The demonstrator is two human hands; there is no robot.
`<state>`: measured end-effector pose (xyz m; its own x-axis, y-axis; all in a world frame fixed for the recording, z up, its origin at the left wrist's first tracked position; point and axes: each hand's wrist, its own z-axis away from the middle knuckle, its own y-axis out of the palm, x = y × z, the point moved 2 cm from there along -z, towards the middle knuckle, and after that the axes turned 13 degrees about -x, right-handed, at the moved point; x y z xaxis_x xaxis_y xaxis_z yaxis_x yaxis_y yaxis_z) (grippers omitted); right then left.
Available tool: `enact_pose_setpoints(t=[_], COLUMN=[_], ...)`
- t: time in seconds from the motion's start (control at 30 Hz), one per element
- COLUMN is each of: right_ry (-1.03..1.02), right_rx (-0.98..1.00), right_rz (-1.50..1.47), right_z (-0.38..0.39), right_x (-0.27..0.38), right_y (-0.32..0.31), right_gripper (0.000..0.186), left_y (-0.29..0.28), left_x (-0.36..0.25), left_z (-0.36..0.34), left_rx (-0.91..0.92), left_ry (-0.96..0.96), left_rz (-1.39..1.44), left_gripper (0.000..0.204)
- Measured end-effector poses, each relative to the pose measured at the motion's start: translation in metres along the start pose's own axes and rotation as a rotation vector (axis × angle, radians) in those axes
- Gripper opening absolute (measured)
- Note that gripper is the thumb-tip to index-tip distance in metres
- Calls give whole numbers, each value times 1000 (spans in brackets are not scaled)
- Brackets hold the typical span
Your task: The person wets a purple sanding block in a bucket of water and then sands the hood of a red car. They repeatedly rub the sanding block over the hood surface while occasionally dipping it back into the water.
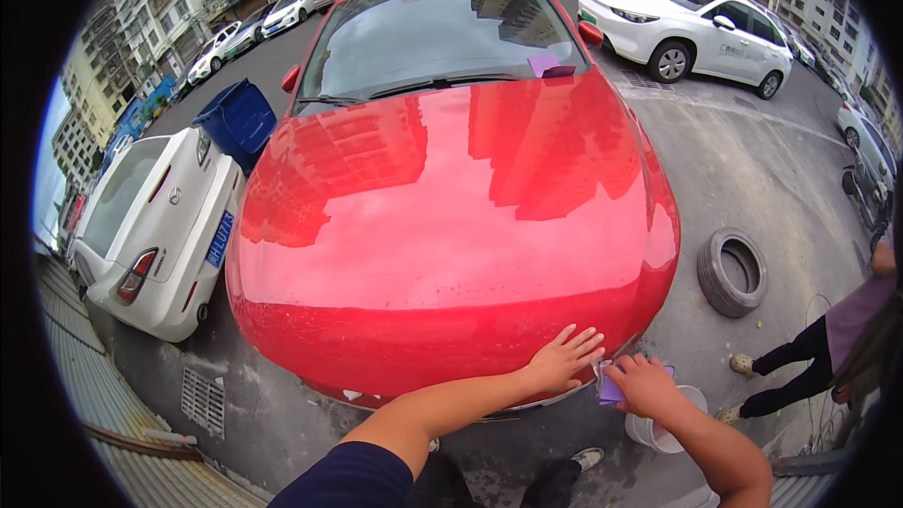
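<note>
A glossy red car (442, 188) fills the middle of the view, its hood toward me. My left hand (564, 359) lies flat near the front edge of the hood, fingers spread and holding nothing. Close beside it, at the car's front right corner, my right hand (644, 386) is curled over a flat purple pad (611, 389). The fingers partly cover the pad, so whether it is cloth or sponge cannot be told. Small droplets or specks dot the front of the hood. Another purple piece (544, 64) rests at the base of the windshield.
Beneath my right hand stands a white bucket (694, 399). A loose tire (732, 273) lies to the right, near another person (816, 350). A white car (155, 226) and blue bin (235, 122) are at left; a drain grate (203, 402) is below. Another white car (696, 23) stands far right.
</note>
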<state>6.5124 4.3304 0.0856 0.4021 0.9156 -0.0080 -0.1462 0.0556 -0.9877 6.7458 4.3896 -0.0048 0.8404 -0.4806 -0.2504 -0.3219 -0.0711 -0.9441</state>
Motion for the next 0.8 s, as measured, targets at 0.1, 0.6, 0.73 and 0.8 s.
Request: enact_pose_setpoints(t=[0.1,0.6,0.73,0.8], right_ry=[-106,277,460,631], right_rx=[44,-357,-462,-466], right_rz=[128,-738,-711,-808], right_z=[-92,-236,-179,-140], right_x=[124,352,306,281], right_y=[-65,-79,-48,-29], right_gripper=[73,75,69,65], left_y=[-26,-160,-147,-130], left_x=[25,230,235,216], left_z=[74,611,671,647], left_rx=[160,-473,-963,-865], left_ry=[-19,-1409,-1893,-1733], left_rz=[39,-285,-243,-308], left_gripper=[99,100,97,95])
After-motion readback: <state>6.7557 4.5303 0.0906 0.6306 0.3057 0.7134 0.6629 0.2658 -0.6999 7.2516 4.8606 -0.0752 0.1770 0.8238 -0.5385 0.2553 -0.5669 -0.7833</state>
